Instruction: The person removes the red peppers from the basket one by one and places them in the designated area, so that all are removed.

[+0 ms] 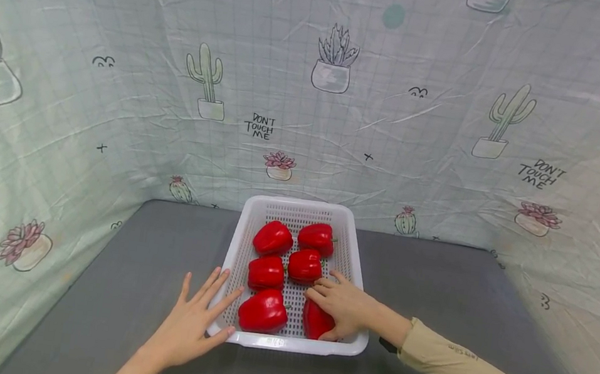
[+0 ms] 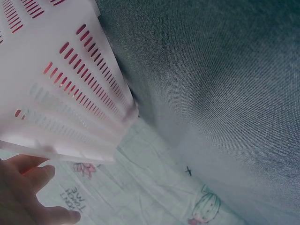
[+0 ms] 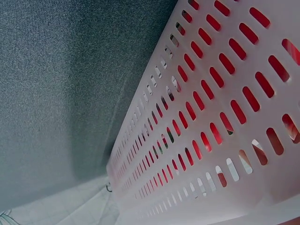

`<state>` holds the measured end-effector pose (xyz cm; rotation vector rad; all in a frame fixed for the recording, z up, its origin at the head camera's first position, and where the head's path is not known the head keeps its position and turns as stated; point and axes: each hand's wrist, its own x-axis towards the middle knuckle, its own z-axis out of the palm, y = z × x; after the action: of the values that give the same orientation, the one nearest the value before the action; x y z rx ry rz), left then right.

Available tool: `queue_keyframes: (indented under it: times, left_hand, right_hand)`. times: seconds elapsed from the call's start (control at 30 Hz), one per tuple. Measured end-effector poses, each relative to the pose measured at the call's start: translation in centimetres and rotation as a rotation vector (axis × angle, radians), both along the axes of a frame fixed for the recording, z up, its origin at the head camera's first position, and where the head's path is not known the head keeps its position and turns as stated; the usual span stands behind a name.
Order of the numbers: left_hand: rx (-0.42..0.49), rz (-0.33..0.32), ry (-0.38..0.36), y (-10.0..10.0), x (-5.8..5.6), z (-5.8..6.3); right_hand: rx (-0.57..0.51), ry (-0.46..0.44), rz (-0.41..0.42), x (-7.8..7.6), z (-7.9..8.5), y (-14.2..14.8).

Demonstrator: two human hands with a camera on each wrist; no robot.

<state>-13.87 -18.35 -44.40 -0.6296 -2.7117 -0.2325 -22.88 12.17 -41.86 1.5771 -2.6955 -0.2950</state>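
Note:
A white plastic basket (image 1: pixel 283 344) with slotted walls holds several red bell peppers, laid in two rough columns. My right hand (image 1: pixel 343 306) reaches over the basket's right rim and grips the red bell pepper (image 1: pixel 316 320) in the front right corner, thumb on the near side and fingers on the far side. Part of that pepper is hidden under the hand. At the left rim my left hand (image 1: pixel 193 317) lies with spread fingers, fingertips right at the edge. Nearest to it inside is another red bell pepper (image 1: pixel 263 311). In the right wrist view the slotted wall (image 3: pixel 220 108) hides the right hand's grip.
The basket stands on a grey cloth-covered table (image 1: pixel 424 279), close to the back edge. Behind and on both sides hangs a pale curtain (image 1: pixel 274 38) printed with cacti and potted plants. More red bell peppers, such as the back left one (image 1: pixel 273 238), lie farther in.

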Motion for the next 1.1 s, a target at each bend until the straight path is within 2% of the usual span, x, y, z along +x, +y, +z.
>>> queue_keyframes:
  times: [0.27,0.83,1.1]
  left_hand:
    - [-0.001,0.009,-0.013,0.0,-0.03,0.08]
    - [0.004,-0.015,0.016,-0.18,-0.11,-0.32]
    - [0.008,-0.021,0.018,-0.19,-0.17,-0.34]
  right_hand:
    - [-0.006,0.021,0.022,0.06,0.2,-0.15]
    - [-0.044,0.009,0.037,-0.25,0.21,-0.29]
    - [-0.099,-0.016,0.001,-0.31,0.52,-0.05]
